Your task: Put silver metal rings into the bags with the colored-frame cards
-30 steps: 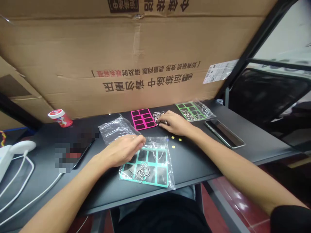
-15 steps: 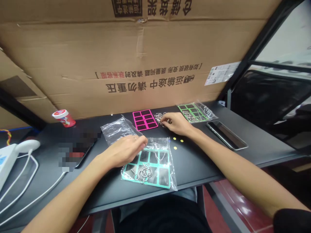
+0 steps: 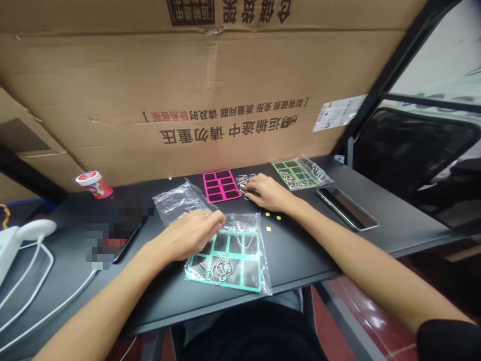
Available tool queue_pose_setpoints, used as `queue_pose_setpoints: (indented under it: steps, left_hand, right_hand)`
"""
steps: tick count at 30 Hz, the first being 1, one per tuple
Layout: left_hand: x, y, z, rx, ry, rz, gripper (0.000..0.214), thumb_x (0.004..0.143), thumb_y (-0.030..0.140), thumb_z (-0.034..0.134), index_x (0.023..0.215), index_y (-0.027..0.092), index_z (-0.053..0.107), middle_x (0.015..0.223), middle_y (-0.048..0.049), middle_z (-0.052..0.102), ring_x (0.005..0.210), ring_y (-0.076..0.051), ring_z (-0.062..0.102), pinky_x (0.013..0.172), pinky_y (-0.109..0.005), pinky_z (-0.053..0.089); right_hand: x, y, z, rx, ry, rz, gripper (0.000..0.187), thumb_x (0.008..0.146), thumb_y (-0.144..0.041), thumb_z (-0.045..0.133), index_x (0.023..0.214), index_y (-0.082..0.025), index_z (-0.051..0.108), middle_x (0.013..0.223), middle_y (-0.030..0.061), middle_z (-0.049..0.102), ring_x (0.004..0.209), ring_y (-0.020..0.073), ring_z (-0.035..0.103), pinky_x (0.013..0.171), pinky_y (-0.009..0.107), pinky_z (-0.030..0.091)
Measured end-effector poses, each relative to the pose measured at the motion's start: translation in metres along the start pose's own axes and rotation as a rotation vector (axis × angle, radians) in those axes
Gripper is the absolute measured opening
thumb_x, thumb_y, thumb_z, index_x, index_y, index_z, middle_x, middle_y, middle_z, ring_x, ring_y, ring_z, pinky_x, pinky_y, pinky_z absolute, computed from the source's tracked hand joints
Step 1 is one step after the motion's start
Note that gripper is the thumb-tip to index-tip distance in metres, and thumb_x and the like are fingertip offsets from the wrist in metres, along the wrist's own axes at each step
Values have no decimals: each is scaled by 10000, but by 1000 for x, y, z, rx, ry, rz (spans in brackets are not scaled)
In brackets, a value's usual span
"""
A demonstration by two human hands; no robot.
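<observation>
My left hand (image 3: 193,231) is closed on the upper edge of a clear plastic bag (image 3: 265,271) near the table's front. Inside the bag lie a teal-framed card (image 3: 240,288) with dark rectangles and several silver metal rings (image 3: 223,268). Farther back, my right hand (image 3: 271,193) reaches into a loose pile of metal rings (image 3: 242,181), thumb and fingers apart and curved over it; its fingertips are partly lost among the rings. Just left of that pile lies a pink-framed card (image 3: 221,186) with dark rectangles.
A second bag with a green-framed card (image 3: 296,173) and rings lies at the back right, by a phone (image 3: 347,208). Yellow dots (image 3: 268,229) lie mid-table. On the left are an empty-looking bag (image 3: 180,200), a red tub (image 3: 95,185), a dark device and white cables. Cardboard (image 3: 225,75) stands behind.
My right thumb and fingers have spread a little over the ring pile. My left hand keeps its place on the bag. The whole view has shifted slightly.
</observation>
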State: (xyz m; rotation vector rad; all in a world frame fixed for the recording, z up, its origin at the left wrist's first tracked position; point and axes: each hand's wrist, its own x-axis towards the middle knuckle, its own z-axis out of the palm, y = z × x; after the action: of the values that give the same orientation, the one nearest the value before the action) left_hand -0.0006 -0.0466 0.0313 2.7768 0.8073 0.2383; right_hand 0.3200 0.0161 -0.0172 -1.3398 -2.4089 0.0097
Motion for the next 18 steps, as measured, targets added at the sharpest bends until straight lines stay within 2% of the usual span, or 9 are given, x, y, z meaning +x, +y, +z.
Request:
queue_pose_setpoints:
  steps: [7, 9, 13, 14, 15, 16, 18]
  left_hand:
    - [-1, -3, 1, -3, -21, -16, 296, 1181, 367, 277, 1103, 228, 526, 952, -40, 683, 856, -206, 648, 795, -350, 480]
    - [-2, -3, 2, -7, -14, -17, 290, 1179, 365, 288, 1104, 228, 533, 946, -39, 683, 845, -202, 641, 790, -348, 477]
    - [-2, -3, 2, -9, -21, -28, 299, 1178, 358, 278, 1100, 228, 535, 938, -40, 679, 837, -200, 634, 788, -349, 480]
    - [-1, -2, 2, -8, -25, -26, 300, 1178, 356, 274, 1100, 227, 533, 941, -41, 679, 843, -201, 638, 794, -351, 484]
    - [-1, -2, 1, -10, -25, -21, 298, 1178, 353, 275, 1099, 225, 533, 945, -43, 681, 852, -202, 643, 800, -352, 489]
    - [-1, -1, 1, -14, -20, -15, 295, 1177, 349, 279, 1097, 225, 534, 948, -45, 683, 861, -204, 649, 806, -353, 492]
    - [-1, 0, 0, -24, -6, -4, 285, 1172, 340, 294, 1089, 225, 540, 951, -48, 689, 871, -206, 656, 807, -351, 496]
  right_hand:
    - [1, -4, -1, -52, 6, -38, 193, 1072, -278, 566, 932, -218, 684, 1040, 103, 735, 1035, 286, 627, 921, 421, 483]
    - [2, -3, -5, -12, 80, -21, 173, 1048, -269, 592, 917, -216, 691, 1031, 102, 742, 1026, 285, 638, 925, 423, 490]
    - [-3, -7, -24, 167, 344, 84, 156, 1013, -273, 639, 890, -209, 710, 964, 84, 756, 941, 257, 667, 899, 417, 510]
    - [-5, -11, -30, 234, 373, 90, 165, 1012, -286, 648, 883, -209, 716, 940, 75, 758, 903, 242, 670, 873, 408, 516]
    - [-7, -16, -36, 313, 352, 70, 174, 1012, -307, 661, 885, -209, 730, 930, 66, 763, 874, 229, 674, 846, 397, 523]
    - [-9, -22, -42, 399, 267, 13, 184, 1010, -336, 682, 892, -212, 751, 934, 58, 773, 859, 219, 681, 821, 384, 531]
    - [-12, -32, -51, 551, -49, -175, 187, 995, -399, 736, 945, -233, 806, 1025, 49, 803, 919, 217, 715, 842, 376, 561]
